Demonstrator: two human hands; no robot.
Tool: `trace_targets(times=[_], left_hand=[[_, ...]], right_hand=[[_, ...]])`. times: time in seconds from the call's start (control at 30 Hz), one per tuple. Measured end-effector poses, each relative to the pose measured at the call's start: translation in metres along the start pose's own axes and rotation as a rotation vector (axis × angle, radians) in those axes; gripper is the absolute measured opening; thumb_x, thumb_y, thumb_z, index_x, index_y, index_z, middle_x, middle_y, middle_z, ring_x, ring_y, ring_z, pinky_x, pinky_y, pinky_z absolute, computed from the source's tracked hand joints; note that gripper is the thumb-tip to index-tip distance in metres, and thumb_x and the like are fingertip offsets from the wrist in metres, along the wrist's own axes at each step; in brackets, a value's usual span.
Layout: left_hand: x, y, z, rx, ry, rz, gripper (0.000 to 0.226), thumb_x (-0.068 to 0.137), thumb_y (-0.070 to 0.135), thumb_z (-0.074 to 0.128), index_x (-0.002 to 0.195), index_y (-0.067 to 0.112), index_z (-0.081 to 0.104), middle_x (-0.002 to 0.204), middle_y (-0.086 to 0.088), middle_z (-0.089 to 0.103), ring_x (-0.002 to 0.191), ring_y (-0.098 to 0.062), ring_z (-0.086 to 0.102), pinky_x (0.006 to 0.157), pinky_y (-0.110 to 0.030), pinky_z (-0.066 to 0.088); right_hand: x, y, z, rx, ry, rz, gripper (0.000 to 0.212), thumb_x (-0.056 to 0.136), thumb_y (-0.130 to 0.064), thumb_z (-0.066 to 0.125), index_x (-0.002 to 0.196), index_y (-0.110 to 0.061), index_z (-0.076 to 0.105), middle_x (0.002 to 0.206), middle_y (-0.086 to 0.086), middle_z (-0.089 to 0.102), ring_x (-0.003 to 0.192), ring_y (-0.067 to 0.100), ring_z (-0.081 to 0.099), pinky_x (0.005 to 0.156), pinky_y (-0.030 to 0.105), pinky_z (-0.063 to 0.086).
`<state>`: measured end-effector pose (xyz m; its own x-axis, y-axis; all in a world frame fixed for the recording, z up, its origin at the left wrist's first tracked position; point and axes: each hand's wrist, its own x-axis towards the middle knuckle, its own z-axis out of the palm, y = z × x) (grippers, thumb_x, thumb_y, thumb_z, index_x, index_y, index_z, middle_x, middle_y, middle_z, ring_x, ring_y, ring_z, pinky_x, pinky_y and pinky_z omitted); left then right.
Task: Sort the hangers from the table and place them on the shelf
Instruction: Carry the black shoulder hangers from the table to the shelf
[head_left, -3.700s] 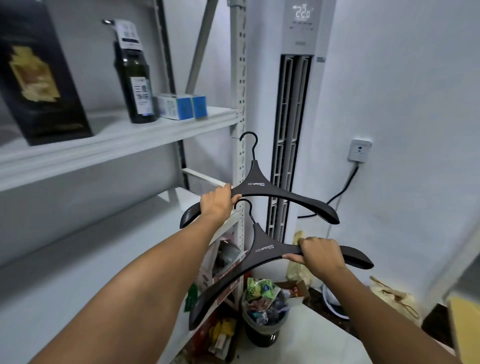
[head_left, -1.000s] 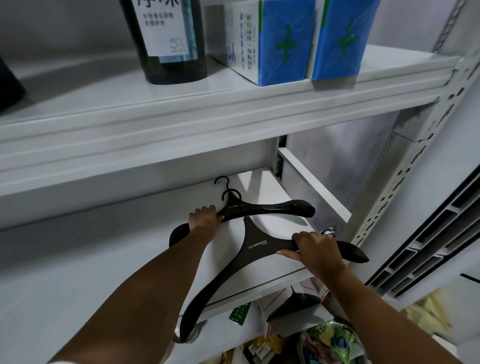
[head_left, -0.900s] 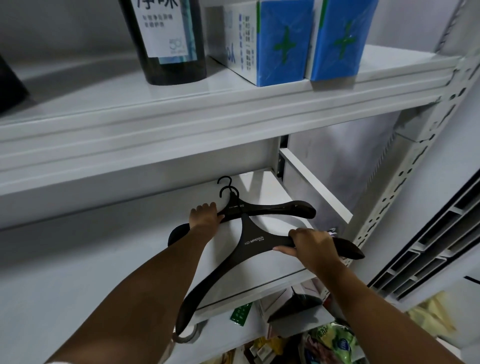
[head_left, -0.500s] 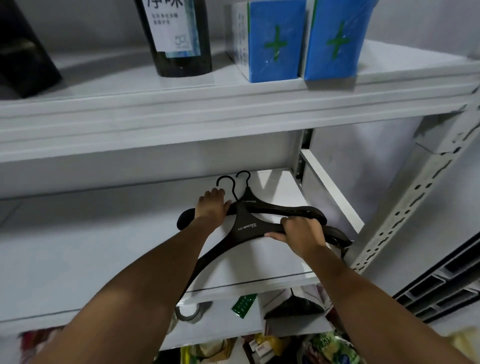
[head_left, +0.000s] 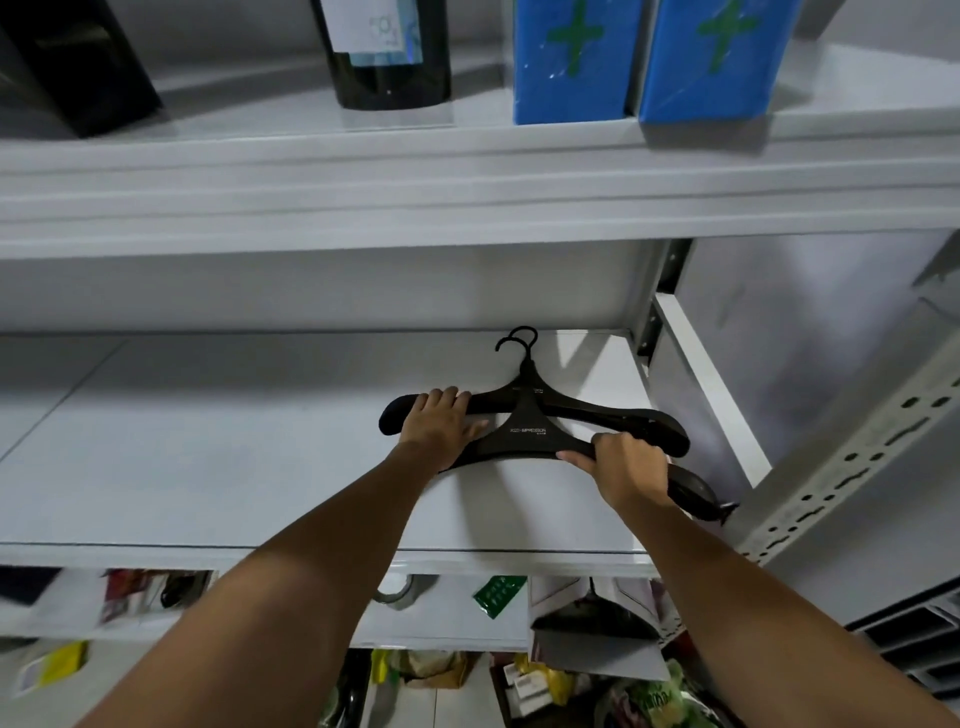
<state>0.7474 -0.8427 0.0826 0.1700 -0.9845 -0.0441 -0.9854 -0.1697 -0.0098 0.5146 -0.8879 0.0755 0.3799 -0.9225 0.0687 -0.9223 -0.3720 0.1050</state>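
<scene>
While our left hand (head_left: 439, 423) curls over the left arm of the rear hanger (head_left: 597, 410), our right hand (head_left: 631, 467) grips the right arm of the front hanger (head_left: 527, 434). Both black hangers lie overlapped on the middle shelf (head_left: 208, 457) near its right end, hooks together toward the back.

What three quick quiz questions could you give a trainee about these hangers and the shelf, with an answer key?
1. True or false: the rear hanger hangs from a rail by its hook.
2. The right hand grips which? A: the front hanger, by its right arm; B: a bottle; C: a green packet.
3. How many blue boxes stand on the upper shelf?
Key: 1 false, it lies on the lower shelf, held by the left hand. 2 A. 3 two.
</scene>
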Motion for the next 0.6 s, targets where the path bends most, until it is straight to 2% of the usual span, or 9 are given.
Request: trace_targets(times=[0.13, 0.3, 0.43, 0.6], left_hand=[[0.004, 0.010, 0.000, 0.113, -0.054, -0.009, 0.063, 0.096, 0.056, 0.024, 0.143, 0.015, 0.029, 0.142, -0.009, 0.040, 0.134, -0.029, 0.030, 0.111, -0.037, 0.023], [0.006, 0.017, 0.001, 0.244, -0.081, -0.029, 0.065, 0.095, 0.057, 0.020, 0.143, 0.014, 0.030, 0.140, -0.011, 0.041, 0.134, -0.031, 0.028, 0.114, -0.042, 0.014], [0.005, 0.019, 0.003, 0.253, -0.097, -0.063, 0.066, 0.096, 0.057, 0.018, 0.146, 0.014, 0.023, 0.143, -0.011, 0.037, 0.136, -0.032, 0.026, 0.116, -0.045, 0.008], [0.003, 0.024, -0.001, 0.282, -0.079, -0.057, 0.062, 0.097, 0.054, 0.020, 0.141, 0.011, 0.029, 0.139, -0.013, 0.039, 0.133, -0.032, 0.029, 0.115, -0.046, 0.013]], right_hand=[[0.007, 0.001, 0.006, -0.026, -0.023, 0.010, 0.066, 0.084, -0.072, 0.034, 0.097, -0.015, 0.065, 0.091, 0.001, 0.068, 0.083, 0.020, 0.067, 0.062, 0.026, 0.044], [0.017, -0.009, 0.007, 0.014, -0.062, -0.001, 0.064, 0.087, -0.068, 0.037, 0.104, -0.013, 0.066, 0.108, 0.004, 0.060, 0.108, 0.024, 0.052, 0.074, 0.032, 0.046], [0.017, -0.011, 0.007, -0.027, -0.090, 0.026, 0.063, 0.089, -0.067, 0.034, 0.109, -0.017, 0.066, 0.116, 0.003, 0.057, 0.114, 0.025, 0.044, 0.091, 0.035, 0.039], [0.015, -0.015, 0.006, -0.082, -0.118, 0.012, 0.066, 0.091, -0.067, 0.029, 0.106, -0.016, 0.067, 0.121, 0.003, 0.055, 0.116, 0.023, 0.042, 0.093, 0.033, 0.034]])
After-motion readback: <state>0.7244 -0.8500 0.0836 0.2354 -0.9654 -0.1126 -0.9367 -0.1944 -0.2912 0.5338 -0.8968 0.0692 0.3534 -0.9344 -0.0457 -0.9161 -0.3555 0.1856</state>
